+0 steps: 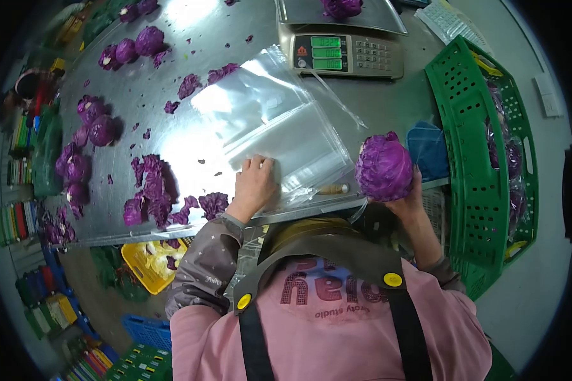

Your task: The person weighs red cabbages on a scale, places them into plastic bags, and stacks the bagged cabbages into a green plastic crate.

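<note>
My right hand (411,198) holds a red cabbage (383,166) from below and the right side, just beyond the table's front edge. My left hand (255,184) is on a pile of clear plastic bags (286,143), its bent fingers close together on the top bag. A thumb-side pinch is hard to make out. Beside the bags' near corner lies a small brown roll-like piece (333,188) in clear wrapping. A blue cloth (428,151) lies just right of the held cabbage.
Trimmed red cabbages (149,41) and loose purple leaves (152,187) lie on the metal table's left half. A digital scale (343,54) bearing another cabbage (342,7) stands at the back. On the right is a green crate (454,82) with bagged cabbages; below left, a yellow crate (133,267).
</note>
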The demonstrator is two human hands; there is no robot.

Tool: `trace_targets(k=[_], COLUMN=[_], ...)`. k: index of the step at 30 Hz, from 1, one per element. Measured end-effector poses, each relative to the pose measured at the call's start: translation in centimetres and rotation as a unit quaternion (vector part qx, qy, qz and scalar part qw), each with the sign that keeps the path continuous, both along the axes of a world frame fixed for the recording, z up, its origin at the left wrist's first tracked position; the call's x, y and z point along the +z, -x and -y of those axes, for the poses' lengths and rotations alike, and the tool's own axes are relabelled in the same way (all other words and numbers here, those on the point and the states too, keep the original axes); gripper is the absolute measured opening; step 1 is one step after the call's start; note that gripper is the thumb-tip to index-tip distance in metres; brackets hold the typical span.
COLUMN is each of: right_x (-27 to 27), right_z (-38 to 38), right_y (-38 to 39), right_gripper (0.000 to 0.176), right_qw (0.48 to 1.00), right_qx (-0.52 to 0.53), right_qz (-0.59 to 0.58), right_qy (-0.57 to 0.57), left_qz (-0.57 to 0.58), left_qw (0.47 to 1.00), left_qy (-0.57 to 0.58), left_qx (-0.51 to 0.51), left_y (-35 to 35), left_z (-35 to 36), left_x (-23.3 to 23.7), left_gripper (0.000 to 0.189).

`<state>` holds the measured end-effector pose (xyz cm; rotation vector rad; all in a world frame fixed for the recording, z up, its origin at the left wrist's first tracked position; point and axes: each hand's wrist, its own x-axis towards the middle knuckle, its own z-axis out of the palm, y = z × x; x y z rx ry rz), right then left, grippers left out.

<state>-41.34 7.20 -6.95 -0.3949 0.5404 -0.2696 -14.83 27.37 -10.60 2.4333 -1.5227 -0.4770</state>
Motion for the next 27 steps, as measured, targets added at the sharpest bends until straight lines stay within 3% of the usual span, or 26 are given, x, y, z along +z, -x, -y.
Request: trace_targets(k=[2,4,5,7,8,10,11,12,13,15,19,21,26,27], right_x=[-0.1,-0.1,-0.2,-0.7,-0.7,-0.5,-0.6,-0.6,-0.6,-0.7,0.4,0.3,0.9,1.0], right_z=[0.1,0.2,0.3,0.2,0.2,0.1,0.1,0.0,0.0,-0.1,-0.5,-0.8,-2.3,-3.0], right_y=[-0.2,-0.3,-0.3,-0.1,-0.1,-0.3,-0.4,-0.6,-0.7,-0.7,-0.8,-0.6,-1.9,-2.8], right_gripper=[0.088,0.088,0.088,0.089,0.089,0.090,0.090,0.089,0.088,0.088,0.088,0.087,0.086,0.085], right_qw=[1.000,0.998,0.998,0.999,0.999,0.999,0.999,0.999,0.999,0.999,0.999,0.999,0.999,0.999], right_qx=[0.015,0.034,0.039,0.023,0.024,0.029,0.030,0.034,0.037,0.029,0.042,0.044,0.015,0.026], right_qz=[0.015,-0.019,-0.018,-0.017,-0.016,-0.027,-0.027,-0.026,-0.026,-0.015,0.002,0.001,-0.031,-0.006], right_qy=[0.004,0.051,0.050,0.037,0.035,0.032,0.032,0.026,0.021,0.020,0.015,0.010,-0.011,-0.023], left_qz=[-0.005,-0.104,-0.128,0.086,0.239,0.247,0.186,0.087,0.038,0.096,0.169,0.161,0.162,0.128], left_qw=[0.998,0.991,0.982,0.975,0.942,0.964,0.976,0.980,0.983,0.992,0.984,0.983,0.977,0.967], left_qy=[0.063,0.058,-0.006,-0.100,-0.157,0.020,0.088,0.175,0.174,0.075,0.062,0.085,0.132,0.208], left_qx=[0.002,0.061,0.136,0.179,0.175,0.096,0.067,-0.027,-0.036,-0.040,-0.016,0.035,0.052,0.076], left_y=[-0.5,-1.5,-2.3,-4.5,-5.4,-5.3,-4.3,-2.7,-0.8,1.6,1.2,0.6,-0.3,-0.4], left_z=[-1.3,-3.5,-4.5,-7.3,-7.9,-6.9,-5.6,-3.2,-1.3,0.6,1.6,1.7,3.1,3.6], left_x=[-1.3,0.1,1.2,1.9,2.3,1.8,-0.2,0.5,0.2,-1.1,-2.3,-2.9,-2.3,-0.7], left_gripper=[0.046,0.042,0.038,0.027,0.020,0.020,0.021,0.020,0.019,0.023,0.020,0.016,0.011,0.011])
